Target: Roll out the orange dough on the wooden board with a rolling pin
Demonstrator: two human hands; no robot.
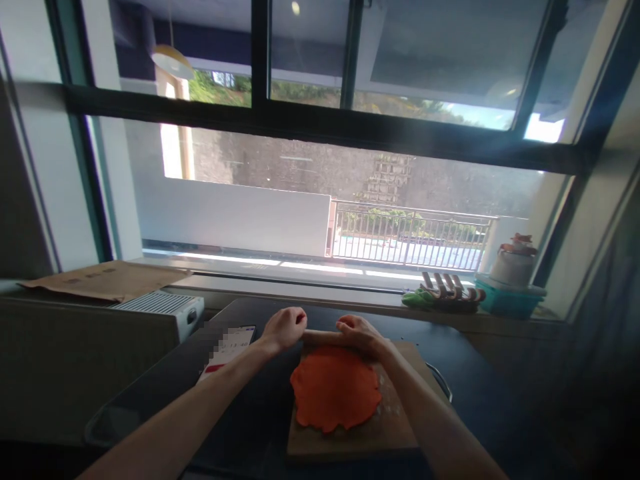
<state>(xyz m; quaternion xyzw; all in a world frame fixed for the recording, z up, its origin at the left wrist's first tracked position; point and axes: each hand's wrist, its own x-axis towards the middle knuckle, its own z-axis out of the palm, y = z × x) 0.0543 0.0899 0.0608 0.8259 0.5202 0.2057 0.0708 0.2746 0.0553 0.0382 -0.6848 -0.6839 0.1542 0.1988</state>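
A flat, rolled-out sheet of orange dough [335, 388] with a ragged edge lies on a wooden board [320, 443]. Just past its far edge is a pale wooden rolling pin [323, 337], running left to right. My left hand [286, 328] is closed around the pin's left end, fingers curled. At the other end, my right hand [361, 333] is curled over the pin, its fingers partly hidden. White powder smears mark the board to the right of the dough.
The dark table [240, 413] carries a phone [227, 350] left of the board. A metal handle [441, 381] juts out at the board's right. On the sill stand a teal box [510, 295] and a dark rack [453, 293]. A brown paper bag [110, 280] lies at far left.
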